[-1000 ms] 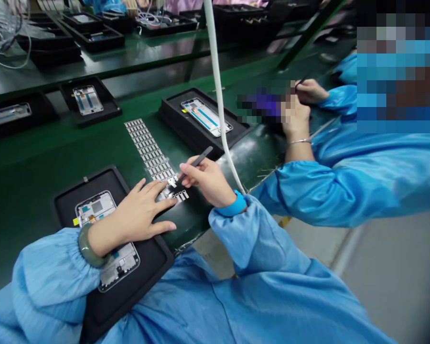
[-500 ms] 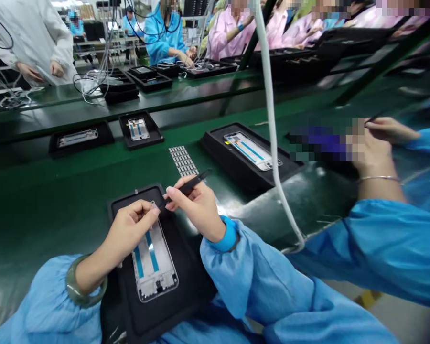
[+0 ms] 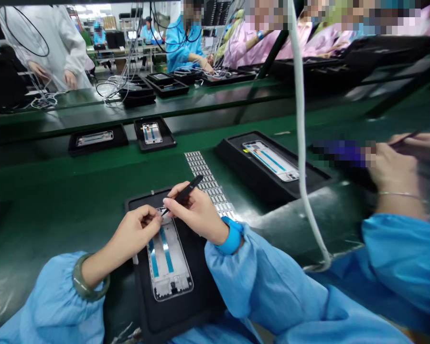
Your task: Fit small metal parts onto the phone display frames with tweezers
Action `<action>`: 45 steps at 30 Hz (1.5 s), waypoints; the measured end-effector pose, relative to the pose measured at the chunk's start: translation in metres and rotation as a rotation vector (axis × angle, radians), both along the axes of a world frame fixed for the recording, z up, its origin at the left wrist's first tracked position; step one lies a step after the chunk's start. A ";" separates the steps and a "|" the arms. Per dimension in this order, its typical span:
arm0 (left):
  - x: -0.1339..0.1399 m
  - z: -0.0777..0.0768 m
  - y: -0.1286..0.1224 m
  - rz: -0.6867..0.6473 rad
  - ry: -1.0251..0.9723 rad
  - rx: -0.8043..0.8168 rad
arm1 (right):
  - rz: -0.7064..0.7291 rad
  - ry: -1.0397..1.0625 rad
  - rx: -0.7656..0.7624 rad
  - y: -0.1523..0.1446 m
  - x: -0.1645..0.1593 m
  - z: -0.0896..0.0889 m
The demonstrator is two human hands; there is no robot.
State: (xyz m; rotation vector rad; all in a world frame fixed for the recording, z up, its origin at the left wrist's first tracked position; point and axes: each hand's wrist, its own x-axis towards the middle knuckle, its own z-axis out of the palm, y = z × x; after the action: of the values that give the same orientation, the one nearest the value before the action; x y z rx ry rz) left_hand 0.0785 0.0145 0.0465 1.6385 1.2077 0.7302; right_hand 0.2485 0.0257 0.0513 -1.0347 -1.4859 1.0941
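A silver phone frame [image 3: 177, 267] with two blue strips lies in a black tray [image 3: 204, 291] in front of me. Over its upper end, my right hand [image 3: 197, 212] grips black tweezers [image 3: 188, 190], their tips pointing down towards my left fingertips. My left hand [image 3: 138, 229] is pinched at the frame's top left; whatever its fingers may hold is too small to make out. A sheet of small labels [image 3: 209, 184] lies on the green bench just beyond my right hand.
Another black tray [image 3: 232, 160] with a phone frame [image 3: 272, 162] stands to the right, behind a hanging white cable [image 3: 301, 119]. Two smaller trays [image 3: 154, 136] sit farther back. A co-worker's hand [image 3: 397, 177] works at the right; more people stand across the bench.
My right hand has brought the tweezers' tips down and left, to my left fingertips. The view has shifted, so the tray and bench appear farther right, and more of the label sheet shows.
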 end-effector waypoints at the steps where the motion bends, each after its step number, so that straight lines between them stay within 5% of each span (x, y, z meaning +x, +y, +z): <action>1: -0.001 0.000 -0.001 -0.011 0.002 -0.001 | 0.014 0.010 -0.008 0.000 -0.001 0.002; 8: -0.019 0.003 -0.004 -0.035 0.087 0.027 | 0.008 0.263 -0.146 0.003 -0.007 0.009; 13: -0.044 -0.015 -0.002 -0.156 0.417 0.504 | 0.013 0.345 -0.333 0.010 -0.005 -0.004; 17: -0.055 -0.032 -0.004 -0.300 0.551 0.626 | 0.039 0.330 -0.448 0.014 -0.012 -0.016; 27: -0.056 -0.039 -0.012 -0.237 0.528 0.542 | 0.098 0.134 -0.417 0.023 -0.023 -0.037; 45: -0.054 -0.042 -0.014 -0.205 0.484 0.531 | 0.084 -0.081 -0.350 0.017 -0.020 -0.038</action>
State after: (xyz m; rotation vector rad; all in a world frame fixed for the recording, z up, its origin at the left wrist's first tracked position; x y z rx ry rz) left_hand 0.0242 0.0000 0.0047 2.4453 1.2042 0.5659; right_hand 0.2283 0.0426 0.0130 -1.2784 -1.4424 1.4220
